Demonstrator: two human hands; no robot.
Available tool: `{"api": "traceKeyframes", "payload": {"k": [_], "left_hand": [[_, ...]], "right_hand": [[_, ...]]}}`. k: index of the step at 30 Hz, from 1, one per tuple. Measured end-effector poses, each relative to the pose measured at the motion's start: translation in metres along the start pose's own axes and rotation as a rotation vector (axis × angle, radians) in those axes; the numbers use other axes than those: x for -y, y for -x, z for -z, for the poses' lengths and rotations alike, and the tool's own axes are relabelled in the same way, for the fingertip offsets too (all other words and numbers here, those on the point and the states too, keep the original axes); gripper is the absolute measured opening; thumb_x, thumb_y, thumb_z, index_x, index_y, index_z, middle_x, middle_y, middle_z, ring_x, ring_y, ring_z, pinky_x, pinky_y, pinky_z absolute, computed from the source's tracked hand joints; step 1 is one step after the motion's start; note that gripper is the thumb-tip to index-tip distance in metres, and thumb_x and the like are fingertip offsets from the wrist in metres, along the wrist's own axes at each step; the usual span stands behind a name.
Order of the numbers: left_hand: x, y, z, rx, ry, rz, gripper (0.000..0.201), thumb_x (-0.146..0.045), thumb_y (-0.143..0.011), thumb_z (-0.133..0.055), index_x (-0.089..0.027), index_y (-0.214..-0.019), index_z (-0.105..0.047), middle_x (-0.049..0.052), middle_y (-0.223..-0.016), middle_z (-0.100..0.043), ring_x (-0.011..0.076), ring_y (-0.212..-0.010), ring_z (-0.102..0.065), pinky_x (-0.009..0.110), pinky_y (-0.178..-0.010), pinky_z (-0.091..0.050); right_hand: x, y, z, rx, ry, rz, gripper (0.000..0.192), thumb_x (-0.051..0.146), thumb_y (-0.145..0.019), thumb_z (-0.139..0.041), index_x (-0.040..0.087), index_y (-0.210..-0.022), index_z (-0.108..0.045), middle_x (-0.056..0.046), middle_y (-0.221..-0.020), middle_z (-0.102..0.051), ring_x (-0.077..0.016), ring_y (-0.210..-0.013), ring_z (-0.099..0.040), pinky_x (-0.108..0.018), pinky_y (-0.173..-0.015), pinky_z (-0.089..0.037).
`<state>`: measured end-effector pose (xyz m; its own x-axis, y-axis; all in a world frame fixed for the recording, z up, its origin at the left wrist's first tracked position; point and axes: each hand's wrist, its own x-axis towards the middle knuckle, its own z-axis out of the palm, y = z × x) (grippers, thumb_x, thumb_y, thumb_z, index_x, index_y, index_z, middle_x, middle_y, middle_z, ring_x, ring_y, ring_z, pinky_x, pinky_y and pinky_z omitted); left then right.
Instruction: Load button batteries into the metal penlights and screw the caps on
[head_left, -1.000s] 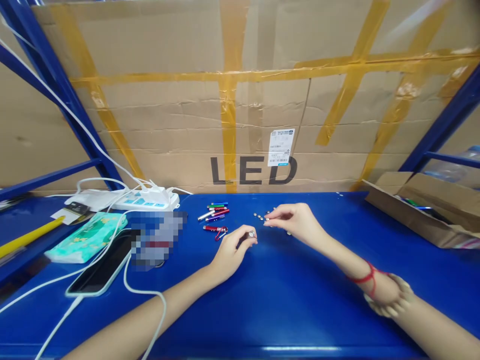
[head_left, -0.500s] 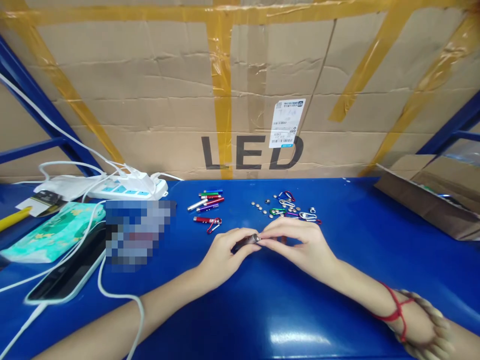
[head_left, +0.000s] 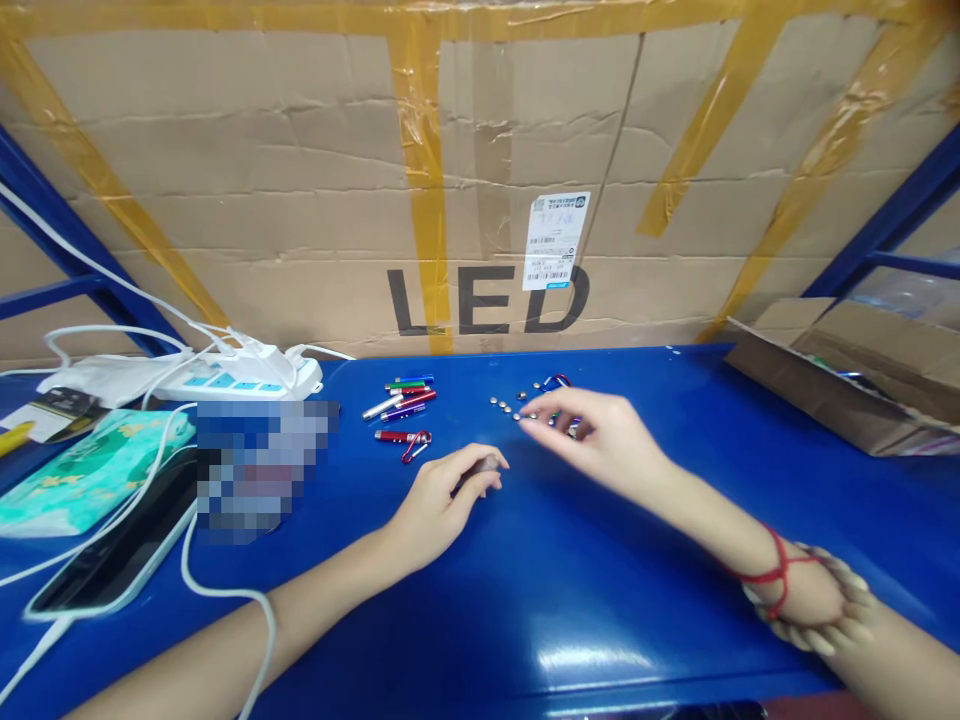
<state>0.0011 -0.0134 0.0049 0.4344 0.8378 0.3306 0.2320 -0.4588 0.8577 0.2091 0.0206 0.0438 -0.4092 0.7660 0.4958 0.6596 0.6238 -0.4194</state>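
My left hand (head_left: 442, 493) rests on the blue table (head_left: 525, 580) and grips a small dark flashlight body (head_left: 480, 468) between thumb and fingers. Farther back, my right hand (head_left: 592, 430) reaches with fingers spread to a row of small round button batteries (head_left: 502, 405); its fingertips touch the end of the row. Whether it has one pinched is unclear. Behind that hand lie small carabiner clips (head_left: 553, 383), partly hidden. A cluster of coloured mini flashlights (head_left: 401, 398) lies left of the batteries, with a red one and a red clip (head_left: 401, 438) nearer.
A taped cardboard sheet marked LED (head_left: 487, 200) closes the back. At left are a white power strip (head_left: 240, 378), a tissue pack (head_left: 82, 470), a phone (head_left: 112, 560) on a white cable and a blurred patch. An open cardboard box (head_left: 847, 385) stands at right.
My right hand left the flashlight body in my left hand and moved back to the row of batteries. My left hand stayed put, still holding the body. The view shifted slightly.
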Motion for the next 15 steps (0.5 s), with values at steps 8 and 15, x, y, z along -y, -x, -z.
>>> {"api": "traceKeyframes", "payload": {"k": [8,15], "left_hand": [[-0.003,0.002,-0.001,-0.054,0.012,-0.026,0.019,-0.024,-0.095,-0.035,-0.017,-0.097,-0.053,0.003,-0.086,-0.055,0.0152,-0.076,-0.051,0.023,-0.071,-0.040],[0.000,0.002,0.000,-0.037,-0.020,-0.069,0.021,-0.025,-0.095,-0.034,-0.018,-0.101,-0.052,0.003,-0.085,-0.055,0.0156,-0.074,-0.050,0.025,-0.070,-0.038]], "right_hand": [[-0.059,-0.013,0.025,0.238,0.689,-0.676,0.033,0.047,-0.077,-0.059,0.018,-0.086,-0.071,-0.012,-0.087,-0.068,-0.0276,-0.081,-0.064,-0.030,-0.057,-0.043],[-0.082,-0.013,0.023,0.276,0.585,-0.701,0.014,0.032,-0.072,-0.065,0.020,-0.076,-0.072,-0.010,-0.084,-0.070,-0.0272,-0.082,-0.064,-0.030,-0.059,-0.044]]}}
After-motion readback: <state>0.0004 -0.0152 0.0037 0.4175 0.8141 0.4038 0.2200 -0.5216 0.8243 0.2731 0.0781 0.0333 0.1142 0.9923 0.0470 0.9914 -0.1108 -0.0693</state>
